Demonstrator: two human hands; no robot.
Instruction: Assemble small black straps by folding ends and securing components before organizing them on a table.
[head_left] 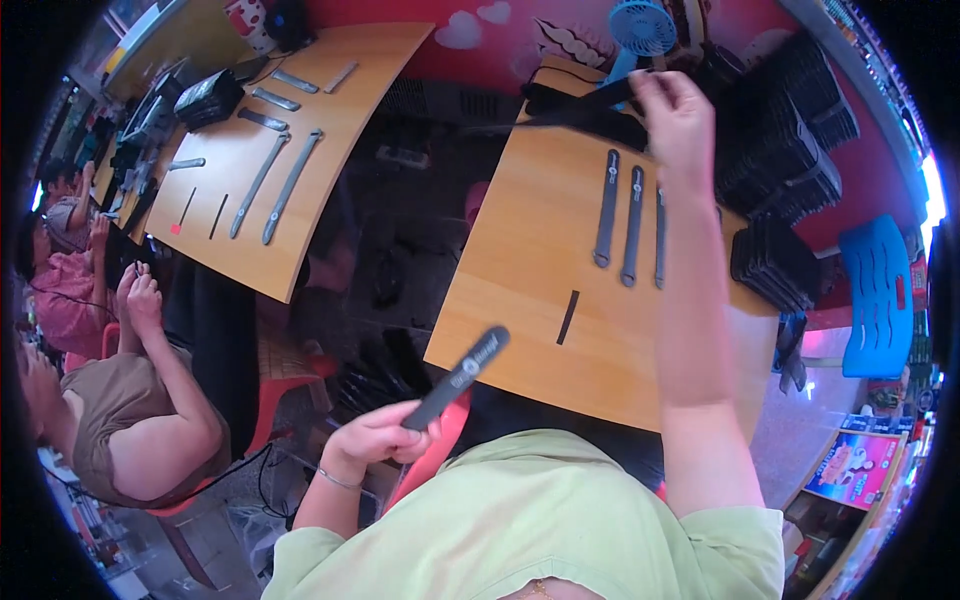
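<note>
My left hand (385, 437) is closed on one end of a dark grey strap (462, 374) with a rounded tip and white print. It holds the strap up in front of the near table edge. My right arm stretches over the wooden table (510, 270) to its far end. There, my right hand (678, 110) pinches the end of a black strap (612, 97) from a dark heap. Beside my right forearm lie a grey strap (607, 210), a second strap (633, 228) and a third, partly hidden strap (660, 240). A short black strip (568, 317) lies nearer me.
A blue fan (642, 28) stands behind the table. Black stacks (785, 265) and a blue chair (876, 295) are at the right. Another wooden table (345, 125) on the left carries straps and strips. A co-worker (150, 420) sits beside it, hands raised, with others beyond.
</note>
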